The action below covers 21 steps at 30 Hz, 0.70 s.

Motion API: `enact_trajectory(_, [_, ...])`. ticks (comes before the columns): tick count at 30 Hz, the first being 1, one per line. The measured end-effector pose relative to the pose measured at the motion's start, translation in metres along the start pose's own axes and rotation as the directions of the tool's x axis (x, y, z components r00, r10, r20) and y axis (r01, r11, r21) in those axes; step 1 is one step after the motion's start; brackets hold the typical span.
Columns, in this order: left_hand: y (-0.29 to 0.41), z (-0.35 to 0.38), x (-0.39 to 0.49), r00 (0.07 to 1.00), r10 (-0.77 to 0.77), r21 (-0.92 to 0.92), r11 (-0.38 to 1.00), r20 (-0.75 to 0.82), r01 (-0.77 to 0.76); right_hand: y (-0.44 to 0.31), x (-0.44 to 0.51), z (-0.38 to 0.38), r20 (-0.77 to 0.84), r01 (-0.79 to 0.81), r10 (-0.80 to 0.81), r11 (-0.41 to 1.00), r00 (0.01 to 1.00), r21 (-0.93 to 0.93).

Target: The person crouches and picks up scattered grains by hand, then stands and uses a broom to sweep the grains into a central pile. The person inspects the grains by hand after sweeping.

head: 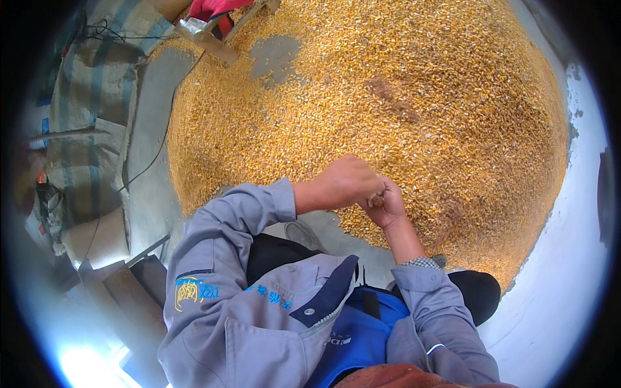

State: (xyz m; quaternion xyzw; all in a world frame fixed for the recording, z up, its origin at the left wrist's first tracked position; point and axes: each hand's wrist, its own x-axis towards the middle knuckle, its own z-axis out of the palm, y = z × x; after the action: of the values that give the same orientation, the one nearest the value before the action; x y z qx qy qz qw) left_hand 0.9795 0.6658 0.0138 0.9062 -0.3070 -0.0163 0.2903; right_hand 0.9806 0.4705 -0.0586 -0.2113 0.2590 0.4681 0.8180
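My right hand is curled around a small reddish-brown piece, which looks like a corn cob. Only the cob's end shows between my hands. From the left, my left hand reaches over it, closed and knuckles up, its fingertips hidden against the cob and the right palm. Both hands are held above the near edge of a wide heap of loose yellow corn kernels. Patches of reddish-brown chaff lie on the heap.
Striped woven sacks line the left side, with a dark cable across the concrete floor. A low frame bearing red cloth stands at the upper left. A white wall bounds the right. My shoe is near the heap.
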Motion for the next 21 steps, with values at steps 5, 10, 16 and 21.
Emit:
enact_trajectory(5, [0.024,-0.008,0.027,0.981,0.104,0.011,0.995,-0.161,-0.104,-0.017,-0.003,0.02,0.103,0.086,-0.092,0.994,0.99,0.064])
enact_trajectory(10, [-0.028,-0.001,0.03,0.943,-0.089,-0.023,0.996,-0.32,0.086,-0.034,-0.013,0.017,-0.011,0.038,-0.036,0.982,0.999,0.185])
enact_trajectory(16, [-0.211,0.001,0.024,0.626,-0.712,0.017,0.656,-0.318,0.754,-0.045,-0.061,0.008,-0.148,0.072,-0.054,0.99,0.988,0.121])
enact_trajectory(21, [-0.298,0.033,0.023,0.521,-0.686,-0.029,0.618,-0.508,0.786,-0.026,-0.15,0.005,-0.349,0.17,-0.119,0.978,0.929,0.12])
